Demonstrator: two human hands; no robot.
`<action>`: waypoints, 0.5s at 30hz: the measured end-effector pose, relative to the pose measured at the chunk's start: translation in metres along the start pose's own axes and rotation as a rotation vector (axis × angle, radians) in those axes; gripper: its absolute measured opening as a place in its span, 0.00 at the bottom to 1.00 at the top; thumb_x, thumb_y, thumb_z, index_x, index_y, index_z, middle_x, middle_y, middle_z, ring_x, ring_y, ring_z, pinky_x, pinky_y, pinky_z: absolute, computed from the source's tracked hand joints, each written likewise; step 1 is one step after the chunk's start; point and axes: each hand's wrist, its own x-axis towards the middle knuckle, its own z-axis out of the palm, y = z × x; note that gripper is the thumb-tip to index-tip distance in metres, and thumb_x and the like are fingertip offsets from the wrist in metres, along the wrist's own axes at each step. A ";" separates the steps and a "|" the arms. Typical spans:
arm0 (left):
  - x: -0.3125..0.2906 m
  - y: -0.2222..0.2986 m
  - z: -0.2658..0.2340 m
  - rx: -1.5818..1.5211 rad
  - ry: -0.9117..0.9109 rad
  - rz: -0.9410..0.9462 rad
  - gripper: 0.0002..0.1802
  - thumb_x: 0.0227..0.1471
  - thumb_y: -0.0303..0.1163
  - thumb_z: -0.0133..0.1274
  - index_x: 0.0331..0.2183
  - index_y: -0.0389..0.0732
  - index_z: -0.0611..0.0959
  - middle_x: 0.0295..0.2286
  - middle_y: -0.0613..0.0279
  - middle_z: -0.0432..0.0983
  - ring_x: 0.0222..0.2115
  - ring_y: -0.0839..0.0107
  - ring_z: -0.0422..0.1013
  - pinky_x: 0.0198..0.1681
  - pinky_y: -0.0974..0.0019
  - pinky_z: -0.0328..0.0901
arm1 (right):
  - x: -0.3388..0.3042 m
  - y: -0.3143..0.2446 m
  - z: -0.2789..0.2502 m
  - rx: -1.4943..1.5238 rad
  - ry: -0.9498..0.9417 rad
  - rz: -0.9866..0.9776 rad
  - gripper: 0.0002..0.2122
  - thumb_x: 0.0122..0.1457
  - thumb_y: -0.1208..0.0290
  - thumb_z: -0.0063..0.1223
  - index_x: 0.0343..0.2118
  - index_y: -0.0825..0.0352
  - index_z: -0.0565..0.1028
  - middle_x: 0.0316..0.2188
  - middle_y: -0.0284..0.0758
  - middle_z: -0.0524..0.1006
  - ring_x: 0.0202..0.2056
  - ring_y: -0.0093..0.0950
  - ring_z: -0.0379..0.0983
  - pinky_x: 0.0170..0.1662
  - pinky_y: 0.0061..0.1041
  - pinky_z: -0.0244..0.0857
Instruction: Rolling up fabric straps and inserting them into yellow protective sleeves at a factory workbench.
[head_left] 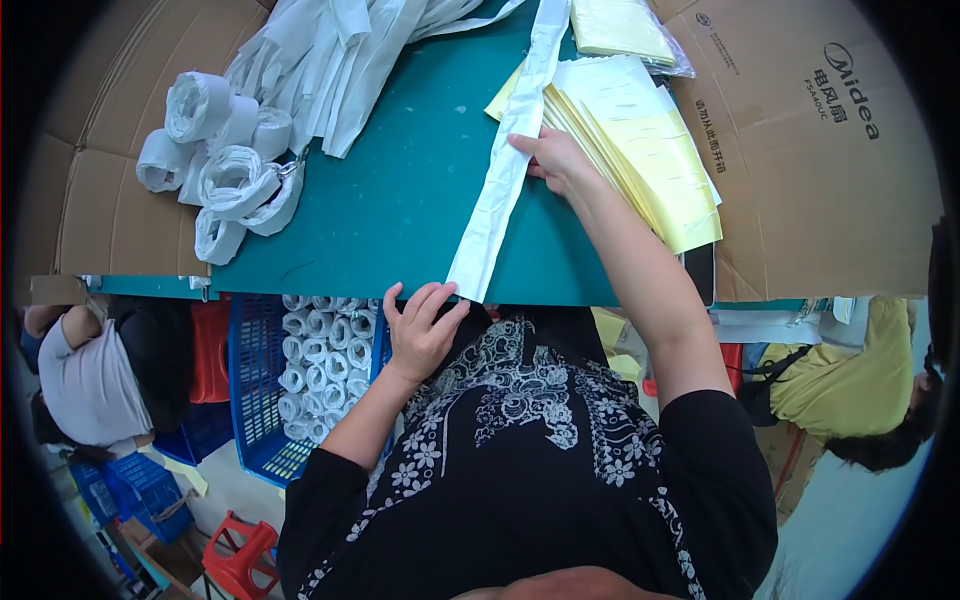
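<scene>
A long, flat, creased white strip (500,205) runs across the green table from the far edge of view down to its near edge. My right hand (555,160) grips it partway along, thumb on top and fingers curled at its side and underneath. At the near end, my left hand (425,330) has its fingers spread, the tips touching or just beside the strip's corner at the table edge. Yellow sheets (640,150) lie fanned to the right of my right hand, some with white pieces on top. Whether the strip is paper or cloth, I cannot tell.
White rolled coils (230,180) are heaped at the left, beside loose white strips (345,70). A wrapped yellow stack (620,30) lies at the back. Cardboard (800,150) flanks the green table (390,220). A blue crate (255,400) of small white rolls stands below; people sit either side.
</scene>
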 end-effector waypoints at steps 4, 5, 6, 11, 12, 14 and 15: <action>0.003 -0.003 -0.002 -0.023 -0.004 0.030 0.10 0.37 0.30 0.60 0.28 0.49 0.81 0.36 0.69 0.73 0.38 0.70 0.69 0.50 0.51 0.49 | -0.003 0.006 0.000 0.000 -0.106 -0.105 0.14 0.53 0.77 0.53 0.44 0.70 0.69 0.41 0.38 0.74 0.41 0.29 0.71 0.45 0.29 0.63; 0.004 -0.005 -0.001 -0.030 -0.011 0.036 0.10 0.37 0.30 0.60 0.28 0.49 0.81 0.36 0.69 0.73 0.38 0.70 0.69 0.50 0.50 0.49 | -0.003 0.008 -0.001 0.002 -0.105 -0.105 0.14 0.53 0.77 0.53 0.44 0.70 0.69 0.41 0.38 0.74 0.41 0.29 0.71 0.45 0.29 0.63; 0.004 -0.006 -0.001 -0.036 -0.018 0.043 0.10 0.36 0.30 0.60 0.28 0.50 0.81 0.36 0.69 0.73 0.38 0.71 0.69 0.50 0.50 0.49 | -0.004 0.010 -0.001 0.006 -0.136 -0.118 0.15 0.53 0.78 0.54 0.44 0.70 0.69 0.41 0.38 0.74 0.41 0.29 0.71 0.46 0.29 0.63; 0.009 -0.008 -0.006 -0.098 -0.033 0.072 0.12 0.35 0.30 0.62 0.29 0.49 0.81 0.35 0.68 0.73 0.36 0.70 0.69 0.50 0.51 0.50 | -0.012 0.005 0.002 -0.061 -0.095 -0.056 0.17 0.51 0.80 0.54 0.46 0.70 0.67 0.40 0.38 0.74 0.40 0.30 0.72 0.43 0.28 0.65; 0.012 -0.008 -0.011 -0.161 -0.037 0.081 0.13 0.35 0.30 0.61 0.30 0.48 0.81 0.35 0.67 0.73 0.35 0.69 0.69 0.49 0.51 0.52 | -0.011 0.007 0.001 -0.031 -0.094 -0.059 0.17 0.52 0.79 0.54 0.46 0.70 0.67 0.40 0.37 0.74 0.40 0.30 0.72 0.42 0.28 0.65; 0.023 -0.027 -0.016 -0.227 0.020 0.156 0.14 0.36 0.27 0.60 0.32 0.48 0.81 0.36 0.62 0.73 0.35 0.66 0.70 0.45 0.56 0.57 | -0.008 0.007 -0.002 0.001 -0.098 -0.060 0.17 0.52 0.78 0.54 0.46 0.69 0.67 0.40 0.37 0.74 0.39 0.29 0.72 0.42 0.28 0.65; 0.036 -0.044 -0.018 -0.252 0.001 0.195 0.20 0.35 0.23 0.58 0.36 0.48 0.80 0.39 0.58 0.72 0.38 0.63 0.70 0.43 0.59 0.61 | -0.007 0.006 -0.005 0.021 -0.135 -0.015 0.16 0.52 0.77 0.54 0.45 0.68 0.68 0.39 0.36 0.74 0.39 0.28 0.72 0.44 0.28 0.65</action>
